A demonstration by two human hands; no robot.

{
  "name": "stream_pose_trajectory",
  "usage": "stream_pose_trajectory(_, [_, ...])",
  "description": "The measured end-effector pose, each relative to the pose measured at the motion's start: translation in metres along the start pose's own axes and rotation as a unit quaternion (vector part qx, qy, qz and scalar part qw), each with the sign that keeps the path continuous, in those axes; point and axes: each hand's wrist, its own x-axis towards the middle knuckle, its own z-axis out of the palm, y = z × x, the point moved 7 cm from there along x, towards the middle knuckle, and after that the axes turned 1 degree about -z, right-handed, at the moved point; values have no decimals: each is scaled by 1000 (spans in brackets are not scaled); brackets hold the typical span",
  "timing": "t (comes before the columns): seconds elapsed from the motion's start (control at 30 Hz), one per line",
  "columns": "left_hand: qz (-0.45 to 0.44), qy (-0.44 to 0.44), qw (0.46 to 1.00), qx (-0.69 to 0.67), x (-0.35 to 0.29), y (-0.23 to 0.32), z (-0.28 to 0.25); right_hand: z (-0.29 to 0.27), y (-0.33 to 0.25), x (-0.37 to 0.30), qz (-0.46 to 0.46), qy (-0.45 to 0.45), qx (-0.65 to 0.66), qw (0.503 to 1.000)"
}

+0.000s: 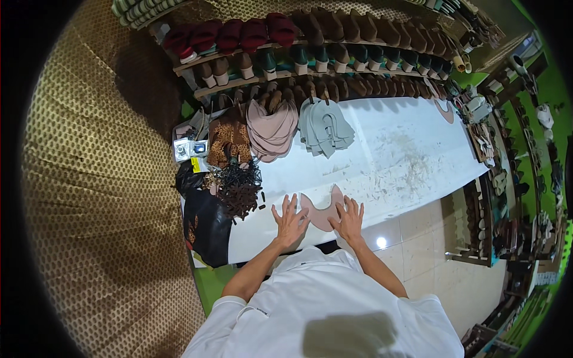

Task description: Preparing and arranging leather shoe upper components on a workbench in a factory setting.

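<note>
I'm watching the left hand (pixel 290 225) lying loose, fingers spread, thumb apparently touching the pale pink piece (pixel 319 221); the right hand (pixel 350 224) is also spreading open, its thumb at the opposite edge. Neither is clenching anything. The piece is resting flat on the white table (pixel 286 173), on the person's side of the gray stack (pixel 318 122). Its two tips are pointing toward that stack; being U-shaped, it is showing no clear long axis. I'm judging the step as positioning or steadying; shifting the piece would call for pinching an edge. Left of the gray stack, pink sheets (pixel 271 132) are overlapping; beyond it, shoes (pixel 321 59) are standing in rows.
</note>
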Motion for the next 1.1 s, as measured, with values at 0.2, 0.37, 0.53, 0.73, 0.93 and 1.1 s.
stream_pose_trajectory(0.2, [-63,20,998,17,-2,-4,16,2,12,3,-9,-62,-9,998])
stream_pose_trajectory(0.37, [-118,7,992,48,1,-1,22,0,14,9,-44,-79,-11,996])
stream_pose_trajectory(0.53, [-152,-14,987,51,-1,5,26,0,16,12,-79,-83,-17,993])
stream_pose_trajectory(0.73, [-176,-43,981,67,-4,3,30,6,19,16,-89,-112,-17,990])
stream_pose_trajectory(0.93, [-187,-33,980,54,-8,2,29,8,18,20,-135,-103,-30,985])
stream_pose_trajectory(1.1, [-182,-33,982,42,-14,1,31,-1,21,26,-119,-94,6,988])
